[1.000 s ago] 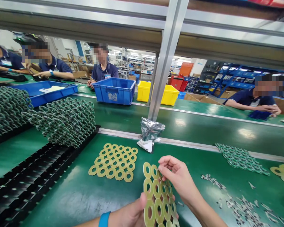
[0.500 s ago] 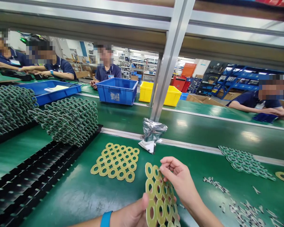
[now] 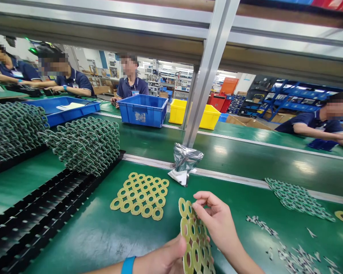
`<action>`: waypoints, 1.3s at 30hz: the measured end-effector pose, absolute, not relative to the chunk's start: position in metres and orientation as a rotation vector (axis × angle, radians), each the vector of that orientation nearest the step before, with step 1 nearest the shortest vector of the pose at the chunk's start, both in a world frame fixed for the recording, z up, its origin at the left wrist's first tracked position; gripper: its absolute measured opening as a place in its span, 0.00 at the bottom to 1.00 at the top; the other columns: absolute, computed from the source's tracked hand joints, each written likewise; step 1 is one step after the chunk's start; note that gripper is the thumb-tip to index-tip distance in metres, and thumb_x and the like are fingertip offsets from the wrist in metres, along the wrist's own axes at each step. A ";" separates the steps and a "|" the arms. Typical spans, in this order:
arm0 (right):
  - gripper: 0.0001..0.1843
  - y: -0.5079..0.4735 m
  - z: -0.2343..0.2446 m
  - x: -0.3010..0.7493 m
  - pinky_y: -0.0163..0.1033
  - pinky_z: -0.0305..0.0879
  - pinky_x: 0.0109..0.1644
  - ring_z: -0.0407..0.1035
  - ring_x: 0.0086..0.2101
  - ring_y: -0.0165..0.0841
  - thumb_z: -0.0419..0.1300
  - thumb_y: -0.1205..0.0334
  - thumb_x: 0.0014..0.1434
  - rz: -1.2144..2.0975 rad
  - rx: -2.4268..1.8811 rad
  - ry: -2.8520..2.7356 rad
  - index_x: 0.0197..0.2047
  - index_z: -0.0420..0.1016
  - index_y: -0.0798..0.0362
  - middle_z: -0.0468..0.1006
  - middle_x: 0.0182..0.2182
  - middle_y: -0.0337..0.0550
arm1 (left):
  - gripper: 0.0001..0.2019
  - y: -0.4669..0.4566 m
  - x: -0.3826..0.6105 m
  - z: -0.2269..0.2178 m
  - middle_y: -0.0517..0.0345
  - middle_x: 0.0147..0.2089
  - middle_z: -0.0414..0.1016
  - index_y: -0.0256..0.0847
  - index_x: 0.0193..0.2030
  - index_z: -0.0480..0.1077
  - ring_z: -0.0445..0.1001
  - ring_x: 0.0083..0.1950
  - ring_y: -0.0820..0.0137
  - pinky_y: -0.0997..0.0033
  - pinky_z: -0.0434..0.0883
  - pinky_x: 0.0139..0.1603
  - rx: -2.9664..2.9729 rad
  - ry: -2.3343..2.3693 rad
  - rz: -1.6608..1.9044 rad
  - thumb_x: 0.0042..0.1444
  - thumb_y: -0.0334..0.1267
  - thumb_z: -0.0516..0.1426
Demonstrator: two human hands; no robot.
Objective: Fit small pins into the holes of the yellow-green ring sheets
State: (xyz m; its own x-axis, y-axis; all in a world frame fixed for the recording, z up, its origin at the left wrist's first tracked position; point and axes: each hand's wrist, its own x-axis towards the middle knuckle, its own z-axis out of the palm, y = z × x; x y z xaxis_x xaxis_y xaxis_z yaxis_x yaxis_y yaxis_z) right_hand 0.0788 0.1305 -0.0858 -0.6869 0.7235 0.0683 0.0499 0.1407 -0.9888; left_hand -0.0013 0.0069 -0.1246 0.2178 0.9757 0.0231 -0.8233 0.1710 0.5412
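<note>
I hold a yellow panel of joined rings (image 3: 192, 236) upright near the bottom middle. My left hand (image 3: 162, 259), with a blue wristband, grips the panel's lower edge with the thumb on its face. My right hand (image 3: 217, 222) pinches the panel's upper right part with fingertips closed. A second yellow ring panel (image 3: 141, 195) lies flat on the green mat to the left.
Stacked green ring boards (image 3: 84, 146) stand in black slotted trays (image 3: 40, 213) at left. A silver foil bag (image 3: 185, 163) leans by the metal post (image 3: 204, 72). Green ring panels (image 3: 298, 198) and small white scraps (image 3: 291, 251) lie at right. Co-workers sit beyond blue and yellow bins (image 3: 144, 110).
The view has shifted slightly. My right fingers have closed lower on the panel's upper edge; the panel has tilted a little and my left thumb has slid up its face.
</note>
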 end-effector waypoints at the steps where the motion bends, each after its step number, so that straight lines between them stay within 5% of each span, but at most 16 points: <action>1: 0.11 0.130 -0.085 0.079 0.31 0.62 0.24 0.63 0.20 0.25 0.59 0.56 0.51 1.574 -0.741 -1.888 0.35 0.69 0.54 0.67 0.25 0.37 | 0.31 0.007 -0.001 -0.123 0.50 0.53 0.67 0.41 0.55 0.61 0.62 0.56 0.57 0.52 0.49 0.60 0.492 0.378 1.324 0.45 0.53 0.57; 22: 0.07 0.135 -0.087 0.078 0.30 0.64 0.25 0.66 0.24 0.28 0.58 0.61 0.52 1.477 -0.709 -1.991 0.35 0.71 0.54 0.71 0.27 0.39 | 0.24 0.005 0.000 -0.125 0.55 0.50 0.69 0.43 0.50 0.63 0.60 0.58 0.62 0.57 0.48 0.60 0.461 0.380 1.246 0.49 0.53 0.54; 39: 0.11 0.138 -0.081 0.081 0.31 0.59 0.25 0.65 0.26 0.30 0.56 0.61 0.55 1.220 -0.683 -2.241 0.24 0.72 0.54 0.71 0.24 0.41 | 0.25 0.006 -0.001 -0.122 0.54 0.48 0.71 0.41 0.50 0.65 0.64 0.56 0.64 0.60 0.50 0.61 0.406 0.341 1.257 0.47 0.51 0.56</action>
State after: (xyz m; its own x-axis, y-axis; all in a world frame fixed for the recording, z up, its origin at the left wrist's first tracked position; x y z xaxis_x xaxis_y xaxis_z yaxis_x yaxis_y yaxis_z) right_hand 0.0811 0.1376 -0.0814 -0.7518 0.6336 0.1826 0.1905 0.4738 -0.8598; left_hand -0.0009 0.0063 -0.1223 0.2757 0.9609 -0.0265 -0.8428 0.2549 0.4741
